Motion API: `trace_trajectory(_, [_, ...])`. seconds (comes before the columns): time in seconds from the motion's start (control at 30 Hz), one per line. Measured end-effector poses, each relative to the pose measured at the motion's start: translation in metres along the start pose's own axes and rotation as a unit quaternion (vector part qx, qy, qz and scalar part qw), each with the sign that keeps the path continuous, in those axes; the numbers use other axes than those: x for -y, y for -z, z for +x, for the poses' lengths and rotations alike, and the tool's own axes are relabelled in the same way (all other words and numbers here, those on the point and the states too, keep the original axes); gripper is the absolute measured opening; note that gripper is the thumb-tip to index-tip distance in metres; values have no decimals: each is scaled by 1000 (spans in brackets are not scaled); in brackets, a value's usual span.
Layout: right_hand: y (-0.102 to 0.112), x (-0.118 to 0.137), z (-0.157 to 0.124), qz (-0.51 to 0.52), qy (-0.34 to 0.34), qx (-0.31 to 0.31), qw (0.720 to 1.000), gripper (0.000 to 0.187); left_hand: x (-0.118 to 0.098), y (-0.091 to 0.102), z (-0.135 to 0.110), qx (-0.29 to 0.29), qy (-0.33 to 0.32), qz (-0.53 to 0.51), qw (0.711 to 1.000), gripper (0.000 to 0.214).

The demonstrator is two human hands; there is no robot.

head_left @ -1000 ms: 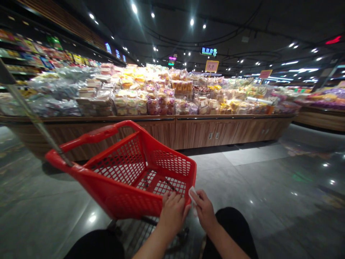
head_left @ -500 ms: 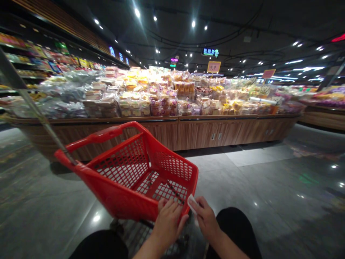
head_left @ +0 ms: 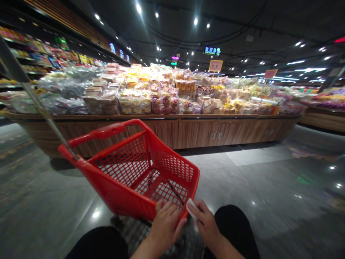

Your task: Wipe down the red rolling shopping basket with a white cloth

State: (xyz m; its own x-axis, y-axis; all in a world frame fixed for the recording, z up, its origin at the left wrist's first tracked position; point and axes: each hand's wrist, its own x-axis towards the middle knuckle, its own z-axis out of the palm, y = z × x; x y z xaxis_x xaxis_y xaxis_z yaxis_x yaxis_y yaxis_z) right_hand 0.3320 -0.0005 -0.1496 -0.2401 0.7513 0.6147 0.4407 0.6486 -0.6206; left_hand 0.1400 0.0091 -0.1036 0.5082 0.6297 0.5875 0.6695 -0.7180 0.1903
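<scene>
A red plastic shopping cart (head_left: 122,190) with lattice walls stands just ahead of me, its basket holding nothing I can see. My left hand (head_left: 167,221) lies over the cart's near rim, fingers curled across the edge and thumb pointing out to the right. Close to the cart's near right corner, my right hand (head_left: 205,219) pinches a white folded tissue (head_left: 191,207) between thumb and fingers. The tissue's lower part is hidden by the hand.
A long wooden display counter (head_left: 199,130) runs across behind the cart, piled with bagged breads and snacks (head_left: 161,97). A metal pole (head_left: 44,113) rises at the cart's left. Stocked shelves (head_left: 32,54) line the far left; my knees (head_left: 233,225) flank the cart's near end.
The view has shifted slightly. My left hand stays on the cart's rim, and my right hand, still pinching the tissue, has moved a little left and down.
</scene>
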Motion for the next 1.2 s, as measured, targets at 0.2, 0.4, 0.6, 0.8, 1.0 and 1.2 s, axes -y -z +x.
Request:
trace_trajectory(0.2, [6, -34, 16, -28, -62, -78, 995, 60, 2, 1, 0, 3, 6, -3, 1000, 13])
trace_trajectory(0.4, [-2, -10, 3, 5, -39, -20, 999, 59, 4, 3, -1, 0, -3, 1, 1000, 12])
trace_trajectory(0.6, [6, -26, 10, -1, -66, -58, 996, 61, 3, 9, -2, -6, -10, 3, 1000, 13])
trace_trajectory(0.8, [5, -24, 13, -9, -78, -60, 995, 59, 6, 13, -5, 2, -15, -11, 1000, 13])
trace_trajectory(1.0, [9, -13, 8, -11, -56, -20, 998, 62, 10, 20, -10, 19, -16, -34, 999, 12])
trace_trajectory(1.2, [14, -38, 22, -34, -76, -97, 992, 62, 13, 24, -10, 24, -21, -37, 999, 15])
